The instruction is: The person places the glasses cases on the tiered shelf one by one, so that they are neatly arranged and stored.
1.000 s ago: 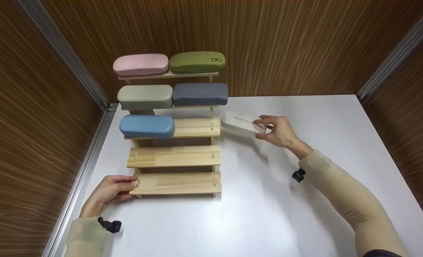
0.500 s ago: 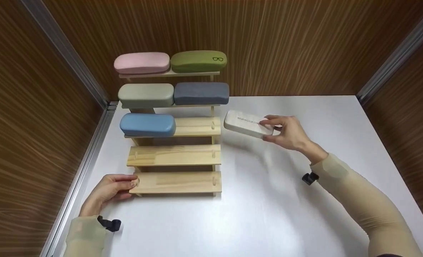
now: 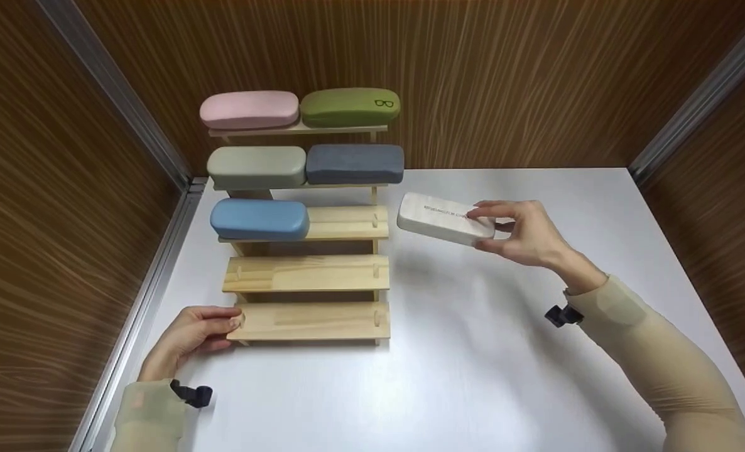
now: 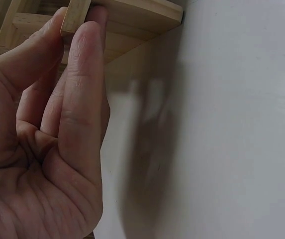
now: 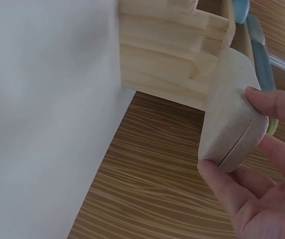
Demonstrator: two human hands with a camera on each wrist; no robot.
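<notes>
My right hand (image 3: 526, 235) pinches the right end of a white glasses case (image 3: 441, 218) with dark lettering on its lid. The case hangs in the air to the right of the wooden tiered rack (image 3: 316, 320), slightly tilted. In the right wrist view the thumb and fingers grip the case (image 5: 227, 109) at its end, across the lid seam. My left hand (image 3: 190, 339) pinches the left edge of the rack's lowest shelf. The left wrist view has that shelf edge (image 4: 76, 17) between thumb and fingers of the hand (image 4: 57, 124).
On the top shelf lie a pink case (image 3: 250, 110) and a green case (image 3: 350, 108). Below them are a pale grey-green case (image 3: 257, 167) and a dark grey case (image 3: 355, 164). A blue case (image 3: 259, 219) sits on the third shelf's left half. Wood-grain walls (image 3: 504, 81) surround the white table (image 3: 448, 376).
My right hand has moved to the right with the white glasses case, away from the rack. The left hand has stayed on the lowest shelf's edge.
</notes>
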